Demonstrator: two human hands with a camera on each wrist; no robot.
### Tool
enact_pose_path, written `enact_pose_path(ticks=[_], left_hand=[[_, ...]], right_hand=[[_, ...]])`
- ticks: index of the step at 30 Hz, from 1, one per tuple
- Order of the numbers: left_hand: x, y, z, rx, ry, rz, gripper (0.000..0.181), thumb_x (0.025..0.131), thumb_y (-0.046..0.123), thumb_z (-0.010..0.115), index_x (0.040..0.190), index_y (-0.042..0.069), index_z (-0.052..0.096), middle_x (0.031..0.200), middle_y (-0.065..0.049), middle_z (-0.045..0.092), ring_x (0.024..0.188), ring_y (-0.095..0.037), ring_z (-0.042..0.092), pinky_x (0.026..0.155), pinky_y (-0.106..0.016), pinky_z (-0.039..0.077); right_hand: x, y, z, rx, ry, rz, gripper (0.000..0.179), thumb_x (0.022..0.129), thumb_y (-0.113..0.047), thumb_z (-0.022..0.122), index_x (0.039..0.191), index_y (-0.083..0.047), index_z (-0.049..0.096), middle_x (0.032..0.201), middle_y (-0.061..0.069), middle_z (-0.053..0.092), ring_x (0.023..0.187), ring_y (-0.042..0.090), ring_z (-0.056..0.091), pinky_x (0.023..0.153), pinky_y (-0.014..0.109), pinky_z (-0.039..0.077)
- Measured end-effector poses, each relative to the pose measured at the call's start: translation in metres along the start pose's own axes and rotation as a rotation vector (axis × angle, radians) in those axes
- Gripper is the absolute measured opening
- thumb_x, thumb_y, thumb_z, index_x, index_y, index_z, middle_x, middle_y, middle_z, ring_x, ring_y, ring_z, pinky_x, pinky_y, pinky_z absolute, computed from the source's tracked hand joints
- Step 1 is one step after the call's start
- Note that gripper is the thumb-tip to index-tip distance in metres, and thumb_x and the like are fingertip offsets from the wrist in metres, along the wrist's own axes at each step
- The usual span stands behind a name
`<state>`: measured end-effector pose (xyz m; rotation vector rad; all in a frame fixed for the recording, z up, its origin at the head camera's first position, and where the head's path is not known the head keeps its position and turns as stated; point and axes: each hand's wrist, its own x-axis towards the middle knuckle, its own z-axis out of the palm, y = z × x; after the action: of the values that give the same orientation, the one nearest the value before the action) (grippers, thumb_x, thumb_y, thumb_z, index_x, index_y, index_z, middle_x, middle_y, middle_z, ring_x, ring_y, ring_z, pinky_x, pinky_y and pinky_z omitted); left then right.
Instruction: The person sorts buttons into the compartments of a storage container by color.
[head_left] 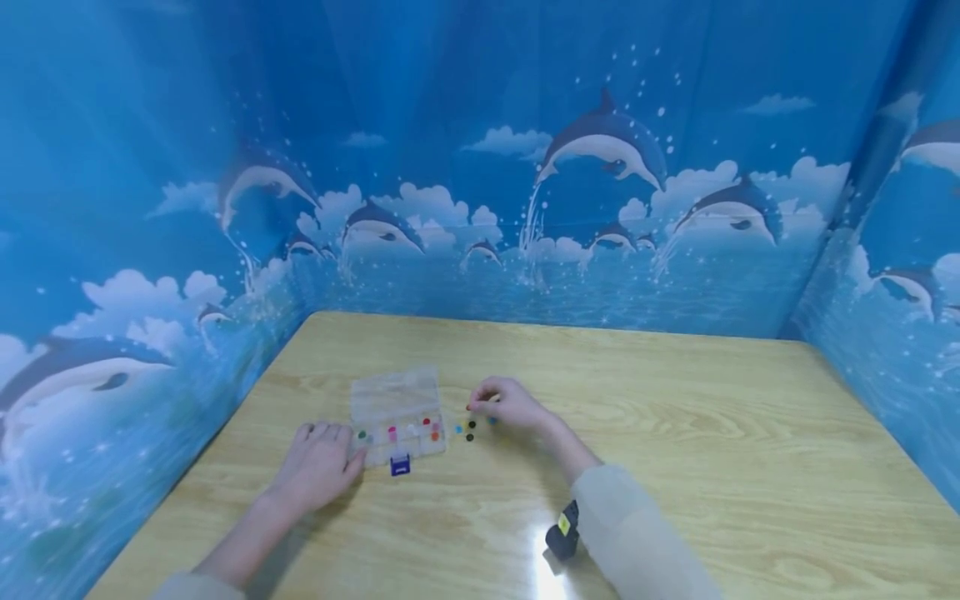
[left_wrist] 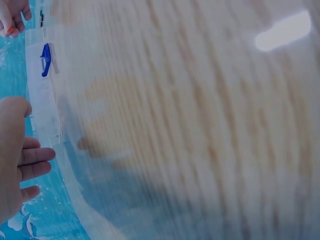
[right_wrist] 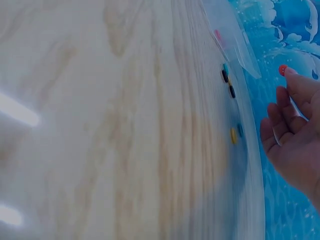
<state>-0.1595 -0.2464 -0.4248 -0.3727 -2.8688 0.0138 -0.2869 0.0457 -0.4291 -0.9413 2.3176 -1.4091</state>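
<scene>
My right hand (head_left: pixel 512 405) pinches a small round red button (right_wrist: pixel 283 70) between thumb and fingertip, a little right of a clear plastic compartment box (head_left: pixel 375 457). The box's lid (head_left: pixel 394 394) lies folded back on its far side, and a blue latch (head_left: pixel 401 465) sticks out at the front. Inside the compartments are several coloured buttons, among them a green button (head_left: pixel 362 435) and an orange button (head_left: pixel 435 436). At the box's left end rests my left hand (head_left: pixel 318 467), its thumb along the near corner and its fingers extended.
Loose buttons lie on the wooden table (head_left: pixel 675 433) right of the box, including a black button (head_left: pixel 470 437), a light blue button (head_left: pixel 459 429) and a yellow button (right_wrist: pixel 233 136). A black device (head_left: pixel 564 533) sits by the right sleeve. Dolphin-print curtains (head_left: pixel 465 167) enclose the table.
</scene>
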Motion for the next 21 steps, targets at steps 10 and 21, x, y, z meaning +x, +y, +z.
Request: enact_pose_path(ticks=[10, 21], left_hand=[[-0.001, 0.001, -0.002, -0.001, -0.007, -0.01, 0.035, 0.089, 0.029, 0.057, 0.1, -0.004, 0.058, 0.098, -0.02, 0.062, 0.099, -0.036, 0.055, 0.091, -0.055, 0.036], [-0.001, -0.002, 0.004, 0.007, 0.015, 0.007, 0.037, 0.089, 0.031, 0.057, 0.1, -0.004, 0.059, 0.098, -0.019, 0.062, 0.098, -0.036, 0.055, 0.09, -0.054, 0.036]], right_hand=[[0.007, -0.013, 0.021, -0.019, -0.014, -0.01, 0.009, 0.09, -0.01, 0.059, 0.088, -0.003, 0.064, 0.088, 0.001, 0.06, 0.084, 0.012, 0.054, 0.072, 0.027, 0.046], [0.014, -0.021, 0.036, -0.06, -0.071, -0.04, 0.006, 0.087, -0.008, 0.061, 0.087, -0.005, 0.066, 0.086, -0.002, 0.061, 0.087, 0.012, 0.052, 0.078, 0.029, 0.044]])
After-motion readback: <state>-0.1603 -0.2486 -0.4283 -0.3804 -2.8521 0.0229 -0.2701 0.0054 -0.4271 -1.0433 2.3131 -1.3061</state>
